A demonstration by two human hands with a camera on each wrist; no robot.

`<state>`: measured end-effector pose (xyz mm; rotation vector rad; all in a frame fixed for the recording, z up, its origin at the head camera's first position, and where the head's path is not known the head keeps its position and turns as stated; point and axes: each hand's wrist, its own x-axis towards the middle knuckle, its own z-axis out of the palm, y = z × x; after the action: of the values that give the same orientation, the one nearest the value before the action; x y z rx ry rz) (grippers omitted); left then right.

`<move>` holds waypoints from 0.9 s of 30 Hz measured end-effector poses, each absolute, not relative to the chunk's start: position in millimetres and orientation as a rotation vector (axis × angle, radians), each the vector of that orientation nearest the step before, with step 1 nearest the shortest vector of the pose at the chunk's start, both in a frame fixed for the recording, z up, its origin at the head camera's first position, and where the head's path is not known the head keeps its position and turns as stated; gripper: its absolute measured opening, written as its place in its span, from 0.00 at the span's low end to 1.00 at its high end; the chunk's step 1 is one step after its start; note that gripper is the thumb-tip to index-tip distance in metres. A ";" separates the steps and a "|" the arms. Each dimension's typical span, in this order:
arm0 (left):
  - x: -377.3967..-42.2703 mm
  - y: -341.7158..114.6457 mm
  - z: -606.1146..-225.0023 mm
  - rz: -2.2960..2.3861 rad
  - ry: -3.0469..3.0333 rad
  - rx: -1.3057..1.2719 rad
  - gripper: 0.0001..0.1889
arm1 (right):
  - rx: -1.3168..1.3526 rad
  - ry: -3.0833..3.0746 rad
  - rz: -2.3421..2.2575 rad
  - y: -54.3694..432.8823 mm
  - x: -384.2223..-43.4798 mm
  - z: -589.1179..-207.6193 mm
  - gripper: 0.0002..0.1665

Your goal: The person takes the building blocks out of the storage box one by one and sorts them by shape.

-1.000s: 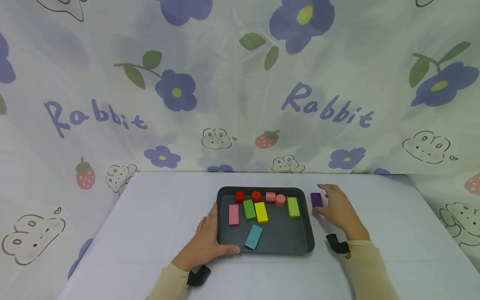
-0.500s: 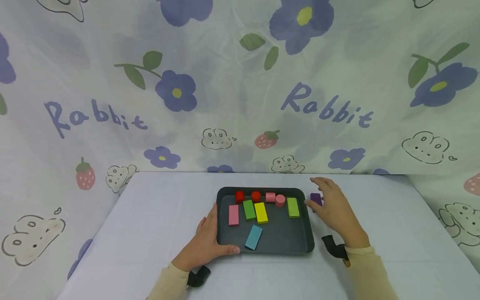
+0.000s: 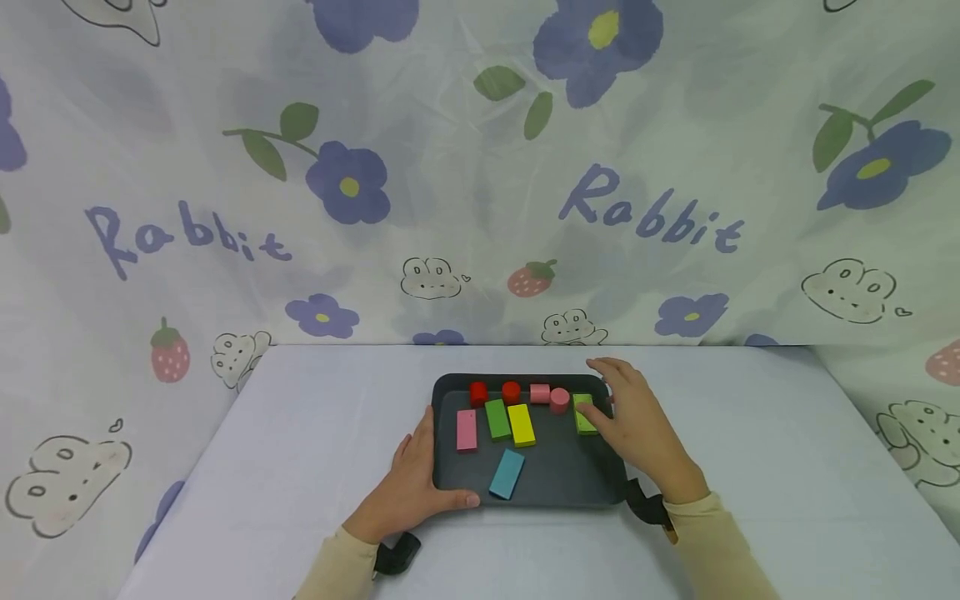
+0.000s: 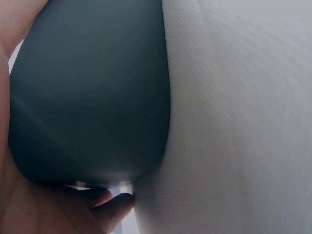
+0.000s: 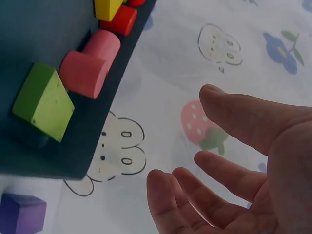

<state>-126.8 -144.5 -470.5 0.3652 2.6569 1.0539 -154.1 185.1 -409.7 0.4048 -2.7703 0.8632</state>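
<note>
A dark grey baking tray (image 3: 558, 467) lies on the white table. My left hand (image 3: 408, 492) rests against its near left corner, straight fingers along the left side and thumb along the front edge. My right hand (image 3: 637, 421) hovers over the tray's right rim, holding nothing. In the head view its thumb overlaps a lime-green block (image 3: 582, 402). The right wrist view shows gaps between the hand's relaxed fingers and thumb. A purple block (image 5: 24, 214) sits outside the tray, hidden behind the right hand in the head view.
Inside the tray are a pink block (image 3: 467, 430), a green block (image 3: 497, 420), a yellow block (image 3: 522, 426) and a blue block (image 3: 507, 474). Two red pieces (image 3: 512, 392) and two pink cylinders (image 3: 559, 400) line the back. A printed cloth (image 3: 480, 208) hangs behind the table.
My right hand has moved left, from beside the purple block to above the tray's right rim, and now covers that block in the head view. My left hand and the tray have stayed put.
</note>
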 end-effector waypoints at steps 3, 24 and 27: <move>-126.9 -144.4 -470.2 1.053 2.659 0.364 0.75 | 0.398 -2.785 0.889 180.8 -154.6 -411.4 0.39; -128.8 -142.4 -468.5 1.078 2.664 0.345 0.75 | 0.545 -3.062 0.862 178.9 -163.0 -417.5 0.42; -128.1 -141.3 -469.7 1.087 2.651 0.349 0.75 | 0.555 -3.094 0.861 180.2 -160.6 -418.2 0.42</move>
<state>-128.1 -141.3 -469.7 0.3495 2.6512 1.0874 -160.6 180.2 -418.2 0.5552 -3.0939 0.8607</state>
